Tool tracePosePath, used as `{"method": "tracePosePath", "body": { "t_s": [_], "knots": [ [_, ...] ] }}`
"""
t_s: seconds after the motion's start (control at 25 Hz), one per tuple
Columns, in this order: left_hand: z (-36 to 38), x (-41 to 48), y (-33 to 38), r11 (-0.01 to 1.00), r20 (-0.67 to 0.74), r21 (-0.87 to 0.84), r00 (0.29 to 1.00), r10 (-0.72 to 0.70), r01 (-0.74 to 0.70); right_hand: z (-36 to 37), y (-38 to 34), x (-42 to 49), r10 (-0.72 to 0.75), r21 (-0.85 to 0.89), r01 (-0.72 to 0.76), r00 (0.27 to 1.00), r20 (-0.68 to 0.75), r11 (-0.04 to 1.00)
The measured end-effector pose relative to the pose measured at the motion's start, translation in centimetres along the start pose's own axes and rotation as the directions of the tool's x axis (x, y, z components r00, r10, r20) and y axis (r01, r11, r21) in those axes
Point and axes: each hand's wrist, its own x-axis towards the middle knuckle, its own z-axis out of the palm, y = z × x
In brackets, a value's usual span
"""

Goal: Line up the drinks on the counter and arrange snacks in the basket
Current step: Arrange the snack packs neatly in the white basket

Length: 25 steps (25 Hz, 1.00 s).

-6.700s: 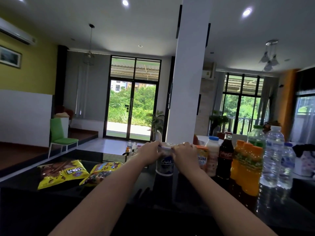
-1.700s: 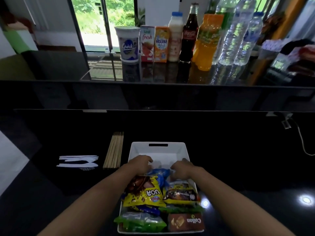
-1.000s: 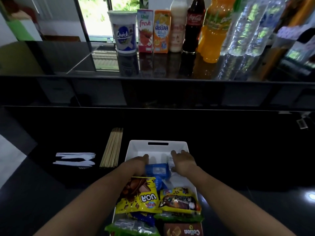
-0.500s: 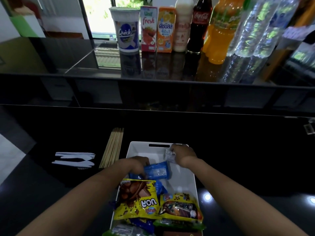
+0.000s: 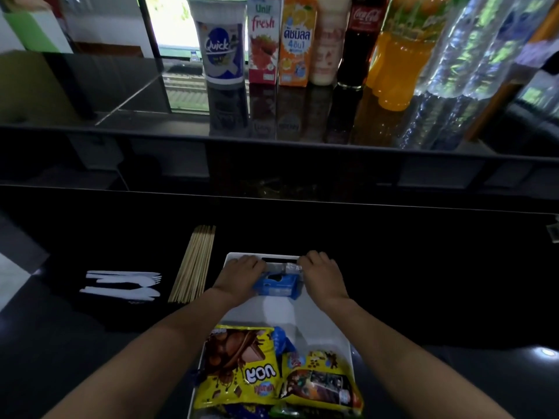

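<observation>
A white basket (image 5: 320,320) lies on the lower black counter. At its far end, by the handle slot, my left hand (image 5: 242,272) and my right hand (image 5: 322,272) hold a small blue snack pack (image 5: 278,284) between them. Two yellow snack bags (image 5: 242,367) (image 5: 320,379) fill the near end. On the raised counter stands a row of drinks: a Quick cup (image 5: 222,40), a red juice carton (image 5: 262,40), an orange carton (image 5: 298,40), a pale bottle (image 5: 328,40), a cola bottle (image 5: 360,40), an orange bottle (image 5: 402,55) and water bottles (image 5: 472,46).
A bundle of wooden skewers (image 5: 193,263) lies just left of the basket. White plastic cutlery (image 5: 124,284) lies further left. The raised counter's front edge (image 5: 272,140) runs across the view above the lower counter.
Both hands have carried the blue snack pack from the middle of the basket to its far end. My head has tilted down from the drinks row to the basket.
</observation>
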Motion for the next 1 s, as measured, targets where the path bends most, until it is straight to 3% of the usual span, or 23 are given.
{"method": "tracePosePath", "body": {
  "t_s": [0.16, 0.28, 0.76, 0.88, 1.0],
  "knots": [
    [-0.5, -0.6, 0.2, 0.992, -0.1, 0.108, 0.992, 0.08, -0.069, -0.3, 0.0, -0.1, 0.016, -0.079, -0.02, 0.999, -0.047, 0.997],
    [-0.6, -0.8, -0.1, 0.99, -0.163, 0.093, 0.979, 0.123, -0.109, 0.2, 0.1, -0.2, 0.028, -0.035, -0.027, 0.999, 0.027, 0.999],
    [-1.2, -1.5, -0.3, 0.994, -0.18, 0.054, 0.978, 0.102, -0.094, -0.7, -0.4, -1.4, 0.034, -0.095, -0.056, 0.976, -0.216, 0.994],
    [-2.1, -1.1, 0.6, 0.997, -0.148, -0.056, 0.988, 0.044, -0.053, -1.8, -0.9, -2.4, 0.006, -0.012, -0.01, 0.954, -0.299, 1.0],
    [-2.8, -2.0, 2.3, 0.969, -0.022, -0.247, 1.0, -0.005, 0.0, -1.9, -2.0, -4.6, 0.033, 0.166, 0.028, 0.935, -0.354, 0.986]
  ]
}}
